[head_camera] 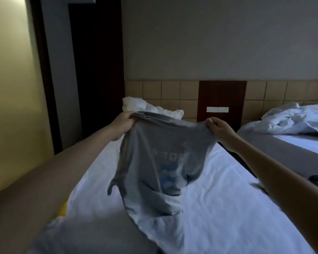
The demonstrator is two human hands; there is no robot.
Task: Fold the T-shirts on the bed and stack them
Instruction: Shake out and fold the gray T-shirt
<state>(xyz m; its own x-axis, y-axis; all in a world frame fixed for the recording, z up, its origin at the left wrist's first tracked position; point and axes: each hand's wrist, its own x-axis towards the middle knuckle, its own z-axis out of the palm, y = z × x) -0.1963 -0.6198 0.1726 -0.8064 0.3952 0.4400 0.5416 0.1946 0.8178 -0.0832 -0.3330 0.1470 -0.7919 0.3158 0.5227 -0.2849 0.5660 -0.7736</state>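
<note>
Inventory comprised one left hand (124,125), one right hand (219,128), one grey T-shirt (154,162), two beds (218,208) (275,145), one pillow (136,105) and one duvet (294,121).

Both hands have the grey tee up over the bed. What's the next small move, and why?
Probably lay the grey T-shirt flat on the white sheet: left hand and right hand hold its top edge stretched, while its bottom bunches there.

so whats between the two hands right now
In the head view, the upper edge of the grey T-shirt spans from the left hand to the right hand, each gripping one end; the rest hangs onto the bed.
</note>
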